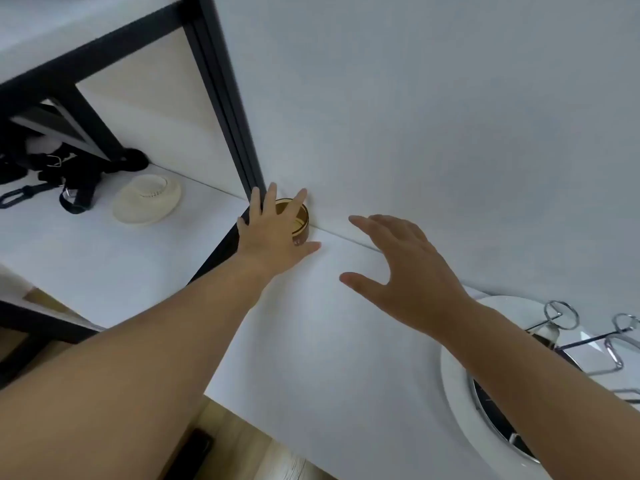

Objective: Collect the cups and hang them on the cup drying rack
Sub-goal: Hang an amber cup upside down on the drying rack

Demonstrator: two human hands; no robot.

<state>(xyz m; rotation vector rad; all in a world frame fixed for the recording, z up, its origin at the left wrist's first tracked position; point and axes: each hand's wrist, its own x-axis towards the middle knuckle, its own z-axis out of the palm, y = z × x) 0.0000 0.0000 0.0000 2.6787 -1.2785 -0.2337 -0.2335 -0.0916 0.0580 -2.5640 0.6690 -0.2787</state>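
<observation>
The fingers (pixel 301 199) of the left hand (pixel 273 230) are spread over the rim of a small amber cup (pixel 300 225), thumb low beside its wall, likely so the hand can close round it from above; no grip is visible yet. The cup stands at the back of the white worktop (pixel 311 323), against the wall and beside a black frame post (pixel 221 98). The right hand (pixel 405 271) hovers near, fingers spread and holding nothing, perhaps ready to steady. The wire drying rack (pixel 588 337) sits on a white tray (pixel 453 375) at the right edge, well apart from the cup.
</observation>
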